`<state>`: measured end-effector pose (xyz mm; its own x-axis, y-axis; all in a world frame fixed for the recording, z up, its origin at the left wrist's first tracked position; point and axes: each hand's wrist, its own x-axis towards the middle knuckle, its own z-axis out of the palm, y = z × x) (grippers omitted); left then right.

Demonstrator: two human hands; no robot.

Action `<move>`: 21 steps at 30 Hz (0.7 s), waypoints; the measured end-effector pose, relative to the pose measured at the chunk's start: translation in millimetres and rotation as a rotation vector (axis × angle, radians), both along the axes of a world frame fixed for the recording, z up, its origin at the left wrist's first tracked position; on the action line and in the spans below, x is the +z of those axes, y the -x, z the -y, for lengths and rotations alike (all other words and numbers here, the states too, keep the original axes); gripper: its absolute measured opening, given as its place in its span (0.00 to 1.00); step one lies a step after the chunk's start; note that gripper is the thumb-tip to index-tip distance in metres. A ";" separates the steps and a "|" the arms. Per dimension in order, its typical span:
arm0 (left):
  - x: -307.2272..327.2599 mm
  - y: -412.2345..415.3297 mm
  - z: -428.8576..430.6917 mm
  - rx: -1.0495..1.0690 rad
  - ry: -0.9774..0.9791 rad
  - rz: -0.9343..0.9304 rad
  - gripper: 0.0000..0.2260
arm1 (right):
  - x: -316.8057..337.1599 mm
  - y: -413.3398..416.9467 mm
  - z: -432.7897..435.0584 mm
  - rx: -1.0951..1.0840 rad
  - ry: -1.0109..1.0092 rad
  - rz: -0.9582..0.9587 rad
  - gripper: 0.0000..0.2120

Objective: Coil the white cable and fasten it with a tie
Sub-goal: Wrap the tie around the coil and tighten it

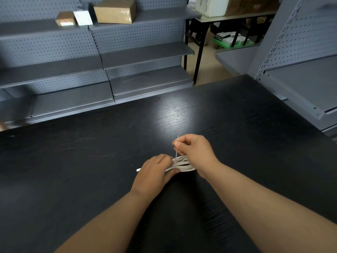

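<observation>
While both hands work over one black table, the left hand grips one coiled white cable lying on it. The right hand pinches one thin tie rising from the bundle. Beyond, three closed boxes sit on grey shelving.

Left hand grips white cable, right hand pinches tie upright; only a slim gap between them. Black table: bare surface runs open from 7 round through 12 to 4 o'clock of them. Grey shelving walls off the far edge, 10 to 12 o'clock. Second shelf unit crowds 2 o'clock corner.
</observation>
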<state>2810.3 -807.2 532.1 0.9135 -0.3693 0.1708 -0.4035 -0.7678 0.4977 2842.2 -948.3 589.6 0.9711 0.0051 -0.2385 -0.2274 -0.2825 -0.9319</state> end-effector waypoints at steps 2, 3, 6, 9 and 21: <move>-1.8 -1.0 0.7 -0.007 -0.002 0.041 0.21 | 2.3 1.2 -0.8 -0.001 0.005 0.016 0.10; -2.1 -1.4 1.0 -0.010 -0.003 0.064 0.19 | 3.5 1.8 -1.5 -0.003 0.005 0.023 0.10; -3.1 -2.0 1.2 -0.019 -0.008 0.105 0.16 | 6.0 1.9 -3.5 -0.010 0.008 0.032 0.10; -3.6 -2.6 1.0 -0.032 -0.031 0.132 0.14 | 7.6 0.3 -4.5 -0.013 -0.005 0.037 0.11; 3.5 1.7 -5.4 -0.083 -0.169 0.083 0.15 | 15.0 -1.7 -3.4 0.060 0.046 -0.054 0.05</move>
<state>2808.6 -801.8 535.5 0.8639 -0.4729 0.1732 -0.5034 -0.7999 0.3268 2843.9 -944.8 604.6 0.9550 0.0511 -0.2922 -0.2586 -0.3392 -0.9045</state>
